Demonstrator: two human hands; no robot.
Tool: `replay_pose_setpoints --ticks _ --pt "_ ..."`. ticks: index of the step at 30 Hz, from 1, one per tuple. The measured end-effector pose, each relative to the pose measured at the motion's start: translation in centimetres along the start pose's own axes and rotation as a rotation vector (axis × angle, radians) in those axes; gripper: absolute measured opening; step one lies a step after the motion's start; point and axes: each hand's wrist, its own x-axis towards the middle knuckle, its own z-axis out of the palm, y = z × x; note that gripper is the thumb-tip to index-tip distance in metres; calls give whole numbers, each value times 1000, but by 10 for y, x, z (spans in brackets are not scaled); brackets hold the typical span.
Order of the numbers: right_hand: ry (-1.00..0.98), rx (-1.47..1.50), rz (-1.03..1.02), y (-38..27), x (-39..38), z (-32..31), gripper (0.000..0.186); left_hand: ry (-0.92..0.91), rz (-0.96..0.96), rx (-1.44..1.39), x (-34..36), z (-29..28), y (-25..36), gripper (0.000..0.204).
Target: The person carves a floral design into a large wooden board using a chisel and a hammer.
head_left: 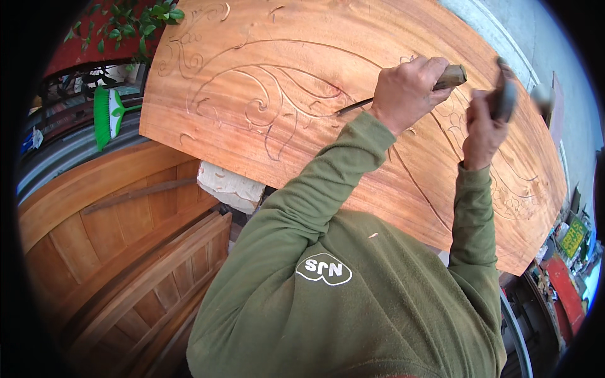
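Fingers of left hand [408, 93] curl tight round chisel [452, 77], tip on wood panel [403, 195] left of centre; right hand [484, 137] grips blurred dark tool [503, 99]. Left sleeve [315, 176] hides some near edge; broom [107, 118] by left edge, leaves [133, 28] at far-left corner.

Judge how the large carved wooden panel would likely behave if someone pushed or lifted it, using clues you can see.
The wooden panel is likely stiff, as it looks like a broad board with no visible sag. It is probably heavy and awkward to lift, spanning much of the picture. It probably wouldn't roll, lying on its wide face.
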Motion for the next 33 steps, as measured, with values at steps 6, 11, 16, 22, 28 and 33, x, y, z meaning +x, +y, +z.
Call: replay_pose_setpoints --ticks 6,11,16,22,28,33 --pt "-81 -284 -17 -1 16 -60 40 13 0 -89 -2 -13 3 37" --pt "257 186 -124 -38 18 1 35 -51 37 -45 -5 -9 6 37" --pt "-182 -369 -56 3 -2 -33 51 -28 16 -51 -7 -9 5 36" --pt "353 189 -173 -55 46 -28 29 -45 32 -40 -2 -1 5 34" --pt "-121 -338 -93 24 -12 -26 55 -133 25 35 -13 0 -1 36" --pt "292 181 -71 -43 21 -30 22 -139 38 72 -17 -2 -2 36"
